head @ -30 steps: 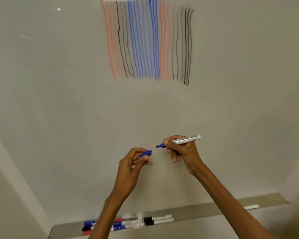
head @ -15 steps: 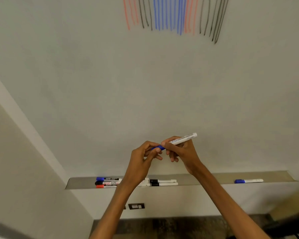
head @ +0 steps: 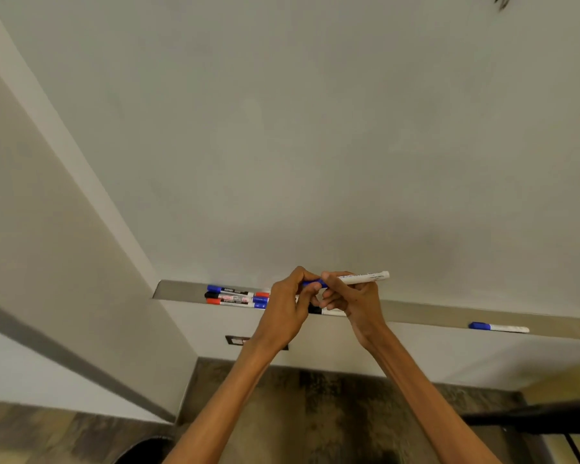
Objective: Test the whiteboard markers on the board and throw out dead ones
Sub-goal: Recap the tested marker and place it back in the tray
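Head view, centre of the frame: before the whiteboard (head: pixel 315 128), a person's right hand (head: pixel 355 299) grips a white-barrelled marker (head: pixel 365 277) held level, while the left hand (head: pixel 290 303) pinches its blue cap (head: pixel 312 283) at the tip, apparently seating it so that the ink keeps. Just below, the tray (head: pixel 416 311) holds a cluster of markers (head: pixel 236 298) at left and a lone blue marker (head: pixel 498 327) well apart at lower right, possibly sorted. A dark round object (head: pixel 144 452) at the bottom edge cannot be identified.
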